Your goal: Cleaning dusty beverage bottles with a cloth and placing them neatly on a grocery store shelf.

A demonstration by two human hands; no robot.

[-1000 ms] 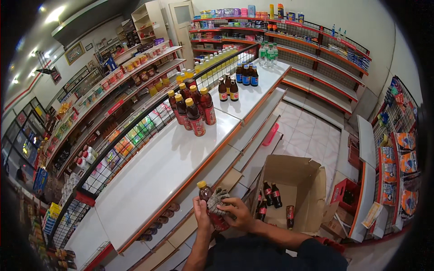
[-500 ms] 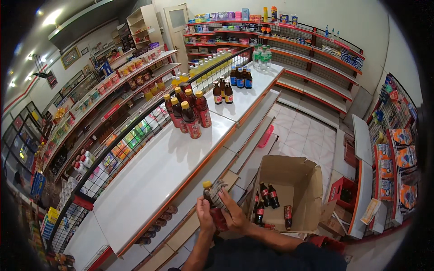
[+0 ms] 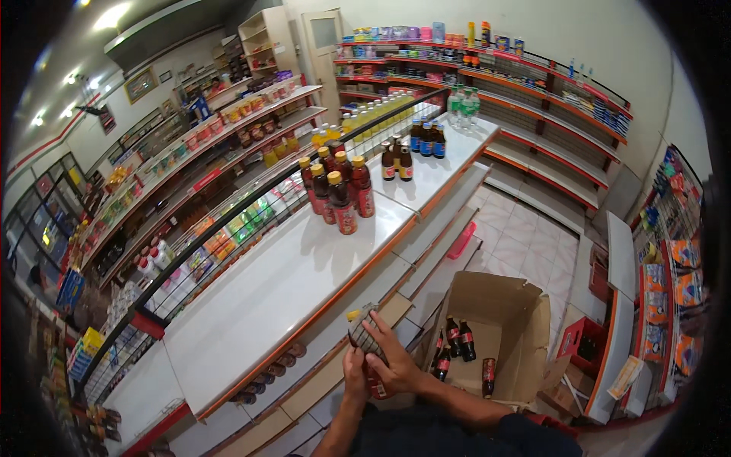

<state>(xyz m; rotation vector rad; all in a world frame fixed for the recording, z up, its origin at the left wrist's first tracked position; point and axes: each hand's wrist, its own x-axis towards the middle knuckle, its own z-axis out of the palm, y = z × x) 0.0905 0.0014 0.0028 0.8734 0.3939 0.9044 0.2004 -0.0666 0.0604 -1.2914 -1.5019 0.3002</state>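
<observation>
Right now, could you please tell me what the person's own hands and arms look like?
The left hand and right hand are both ungloved. The forearms are uncovered, with no watch or bracelet visible. A dark sleeve shows near the right elbow.

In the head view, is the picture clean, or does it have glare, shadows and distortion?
Head view: a ceiling light glares at upper left; red-labelled bottles cast soft shadows on the white shelf top; the left shelving bows outward; corners fall black; the right hand is distinguishable.
</observation>
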